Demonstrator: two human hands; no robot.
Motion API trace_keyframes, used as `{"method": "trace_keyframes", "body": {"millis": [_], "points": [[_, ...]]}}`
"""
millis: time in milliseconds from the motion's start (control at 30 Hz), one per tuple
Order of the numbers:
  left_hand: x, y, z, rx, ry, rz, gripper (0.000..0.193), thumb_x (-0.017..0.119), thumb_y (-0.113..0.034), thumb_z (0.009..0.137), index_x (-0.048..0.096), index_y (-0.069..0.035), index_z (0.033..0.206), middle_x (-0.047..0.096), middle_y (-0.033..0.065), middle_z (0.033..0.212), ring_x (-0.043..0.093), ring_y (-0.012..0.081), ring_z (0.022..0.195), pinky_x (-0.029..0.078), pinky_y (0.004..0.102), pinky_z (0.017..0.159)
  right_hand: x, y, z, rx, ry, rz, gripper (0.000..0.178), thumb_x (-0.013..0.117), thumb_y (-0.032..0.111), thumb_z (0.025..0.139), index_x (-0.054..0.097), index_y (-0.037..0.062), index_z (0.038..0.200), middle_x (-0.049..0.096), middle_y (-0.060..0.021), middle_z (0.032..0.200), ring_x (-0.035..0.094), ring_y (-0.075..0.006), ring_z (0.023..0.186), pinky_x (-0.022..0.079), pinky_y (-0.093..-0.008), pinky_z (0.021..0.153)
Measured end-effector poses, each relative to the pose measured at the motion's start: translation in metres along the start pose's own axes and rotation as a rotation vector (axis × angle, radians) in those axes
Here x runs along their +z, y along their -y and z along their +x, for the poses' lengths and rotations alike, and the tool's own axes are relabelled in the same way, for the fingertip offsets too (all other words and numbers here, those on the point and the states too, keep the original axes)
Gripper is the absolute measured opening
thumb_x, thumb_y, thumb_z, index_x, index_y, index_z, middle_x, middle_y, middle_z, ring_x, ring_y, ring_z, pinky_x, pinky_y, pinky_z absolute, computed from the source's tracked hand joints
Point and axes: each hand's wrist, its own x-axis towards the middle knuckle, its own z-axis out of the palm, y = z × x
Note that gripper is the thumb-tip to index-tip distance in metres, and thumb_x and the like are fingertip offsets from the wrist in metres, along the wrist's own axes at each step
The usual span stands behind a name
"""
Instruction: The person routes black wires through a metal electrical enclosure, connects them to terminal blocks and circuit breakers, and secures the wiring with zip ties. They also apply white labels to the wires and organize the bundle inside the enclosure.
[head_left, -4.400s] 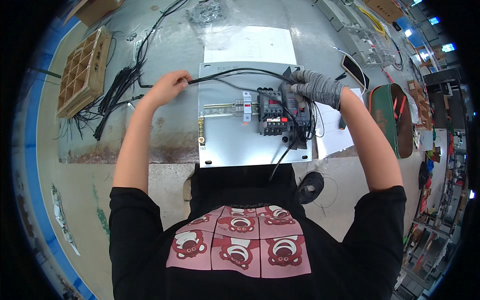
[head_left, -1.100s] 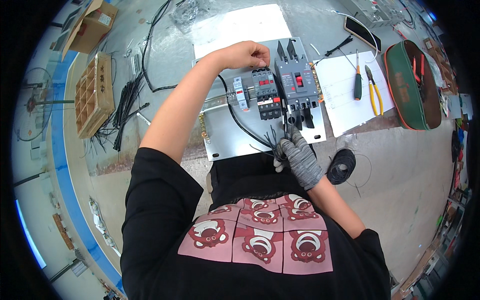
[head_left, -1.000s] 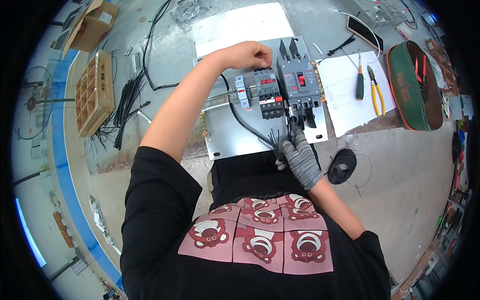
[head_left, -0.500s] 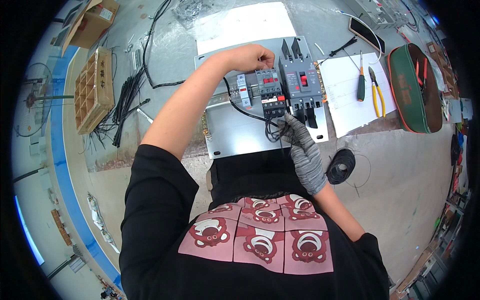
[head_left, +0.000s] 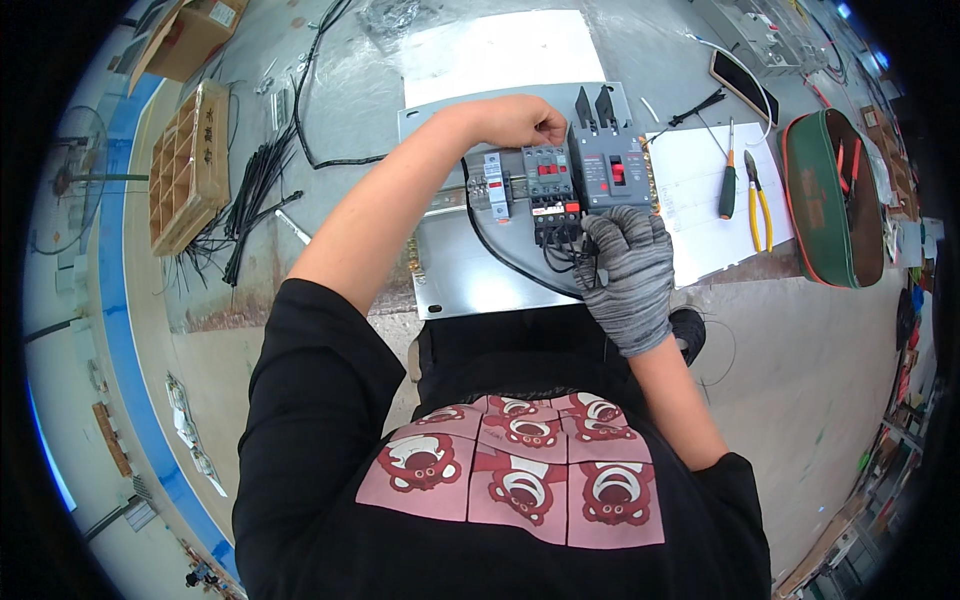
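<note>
A metal mounting plate (head_left: 470, 285) carries a contactor (head_left: 546, 172) with a relay block (head_left: 556, 213) below it, a large dark grey circuit breaker (head_left: 606, 166) to the right and a slim grey breaker (head_left: 496, 185) to the left. My bare left hand (head_left: 522, 121) reaches over the contactor's far end, fingers curled; whatever they pinch is hidden. My right hand (head_left: 632, 275), in a grey knitted glove, is closed at the near end of the relay block and the large breaker. Its fingertips grip black wire (head_left: 563, 255), which loops below the relay block.
To the right lie a paper sheet (head_left: 690, 235), a screwdriver (head_left: 728, 185), pliers (head_left: 757, 205) and a green tool bag (head_left: 808, 200). Black cable ties (head_left: 250, 215) and a wooden compartment box (head_left: 205, 170) are at left. A black wire coil (head_left: 688, 332) sits behind my right wrist.
My right hand has shifted up and right, with its knuckles turned upward, and now covers the large breaker's near end. My left hand stays at the contactor's far end. The view has shifted slightly.
</note>
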Motion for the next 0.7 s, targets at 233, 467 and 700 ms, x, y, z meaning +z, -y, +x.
{"method": "trace_keyframes", "body": {"millis": [233,467,700], "points": [[0.001,0.001,0.001,0.043,0.004,-0.026,0.003,0.061,-0.005,0.086,0.061,-0.004,0.089,0.058,0.0012,0.075,0.052,0.0125,0.072,0.045,0.0298,0.070,0.019,-0.015,-0.001,0.508,0.043,0.638,0.017,0.060,0.011,0.089,0.063,0.0008,0.102,0.065,-0.0144,0.095,0.062,-0.0266,0.083,0.051,-0.0355,0.074],[0.001,0.000,0.002,0.090,-0.003,0.022,0.005,0.060,-0.004,0.084,0.062,-0.003,0.090,0.062,0.0039,0.078,0.056,0.0144,0.075,0.047,0.0306,0.073,0.013,-0.010,0.003,0.583,0.067,0.652,0.012,0.062,0.009,0.090,0.064,0.0012,0.098,0.066,-0.0110,0.085,0.062,-0.0208,0.076,0.050,-0.0324,0.072],[0.004,0.002,0.003,0.110,-0.039,-0.041,0.007,0.062,-0.006,0.085,0.063,-0.003,0.091,0.061,0.0021,0.077,0.056,0.0137,0.072,0.048,0.0300,0.069,0.014,-0.014,0.000,0.745,0.175,0.744,0.020,0.056,0.018,0.096,0.065,0.0008,0.098,0.068,-0.0103,0.079,0.064,-0.0172,0.070,0.051,-0.0299,0.068]]}}
